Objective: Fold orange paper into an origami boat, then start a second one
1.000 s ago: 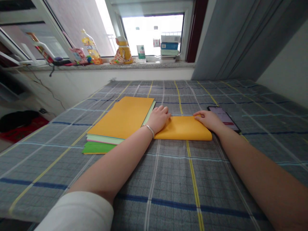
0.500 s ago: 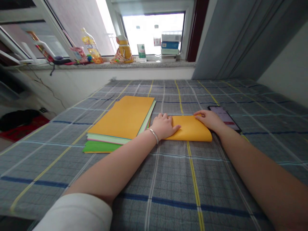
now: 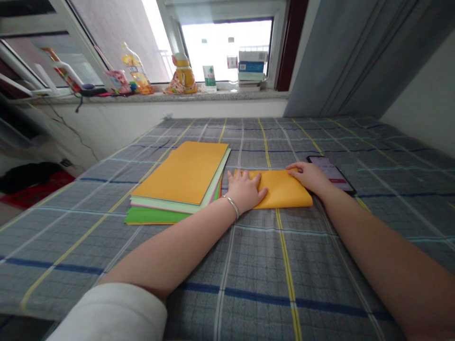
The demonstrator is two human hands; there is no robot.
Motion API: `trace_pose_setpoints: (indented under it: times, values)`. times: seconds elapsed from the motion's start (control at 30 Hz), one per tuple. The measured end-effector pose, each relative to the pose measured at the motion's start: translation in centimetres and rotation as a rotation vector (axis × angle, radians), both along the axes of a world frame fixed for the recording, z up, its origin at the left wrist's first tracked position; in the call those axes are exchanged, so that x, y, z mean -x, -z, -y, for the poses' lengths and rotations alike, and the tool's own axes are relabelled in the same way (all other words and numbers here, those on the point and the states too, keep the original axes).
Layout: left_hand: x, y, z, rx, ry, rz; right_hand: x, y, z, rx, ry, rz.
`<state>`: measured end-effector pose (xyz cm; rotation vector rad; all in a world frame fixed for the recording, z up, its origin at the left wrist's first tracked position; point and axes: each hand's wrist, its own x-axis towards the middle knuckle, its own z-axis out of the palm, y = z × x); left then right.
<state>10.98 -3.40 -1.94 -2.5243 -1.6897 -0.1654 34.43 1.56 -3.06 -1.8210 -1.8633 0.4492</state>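
A folded orange sheet lies on the checked cloth, its rounded fold facing me. My left hand, with a silver bracelet at the wrist, rests flat on the sheet's left part, fingers spread. At the sheet's far right edge is my right hand, its fingertips on top of the paper and its thumb hidden from view. Left of the folded sheet sits a stack of coloured paper, orange on top with pale green and bright green sheets showing below.
Beside my right hand lies a phone with its screen lit. The checked cloth covers the surface. Beyond it, a windowsill holds bottles, a yellow flask and stacked boxes.
My left hand has slid slightly right along the folded sheet, and its fingers have spread wider. My right hand stays at the same corner.
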Motion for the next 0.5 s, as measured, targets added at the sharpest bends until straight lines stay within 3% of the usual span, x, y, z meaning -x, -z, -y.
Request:
trace_pose_setpoints:
  times: [0.3,0.5]
  values:
    - [0.6,0.2,-1.7,0.094,0.013,0.082,-0.2,0.3,0.1,-0.025,0.010,0.034]
    - [1.2,0.5,-2.8,-0.009,0.026,0.100,-0.1,0.1,0.3,-0.032,0.035,0.032]
